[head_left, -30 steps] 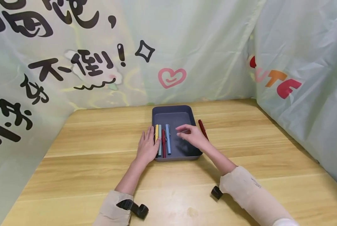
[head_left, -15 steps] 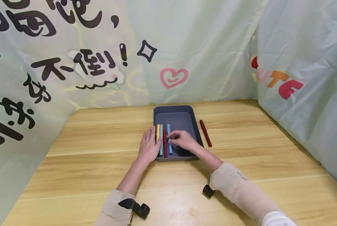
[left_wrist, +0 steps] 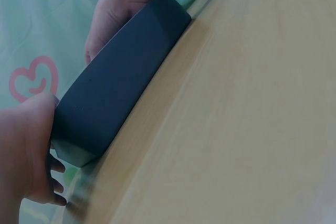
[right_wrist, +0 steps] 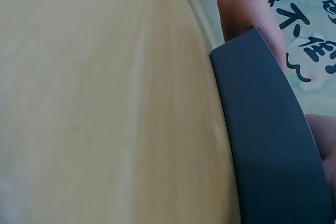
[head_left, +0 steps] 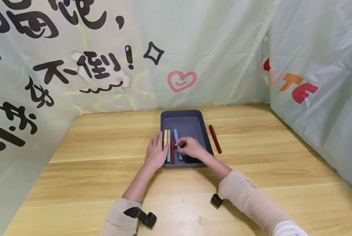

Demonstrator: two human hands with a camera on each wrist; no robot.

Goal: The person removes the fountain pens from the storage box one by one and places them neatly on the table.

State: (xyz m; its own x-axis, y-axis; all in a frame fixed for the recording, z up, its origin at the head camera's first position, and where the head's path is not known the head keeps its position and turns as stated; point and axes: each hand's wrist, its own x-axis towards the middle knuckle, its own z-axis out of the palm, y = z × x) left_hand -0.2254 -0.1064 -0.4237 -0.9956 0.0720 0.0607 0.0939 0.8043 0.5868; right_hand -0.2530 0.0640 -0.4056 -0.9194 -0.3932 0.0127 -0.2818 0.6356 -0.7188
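Inside dark tray (head_left: 203,131), toward its left wall: light blue pen (head_left: 177,148), pinched by curled fingers of right hand (head_left: 191,147). Left hand (head_left: 156,151) laid flat, fingers straight, against tray's left rim beside yellow pen (head_left: 165,136). Probably light, stiff, smooth-barrelled, so likely slippery; best gripped mid-barrel. Dark red pen (head_left: 215,139) outside tray's right wall.

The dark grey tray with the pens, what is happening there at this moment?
A person sits at a wooden table with a dark grey plastic tray in front of them. The right hand pinches a light blue pen lying in the tray beside a red pen, a pale green pen and a yellow pen. The left hand rests on the tray's left edge. Another dark red pen lies on the table, right of the tray.
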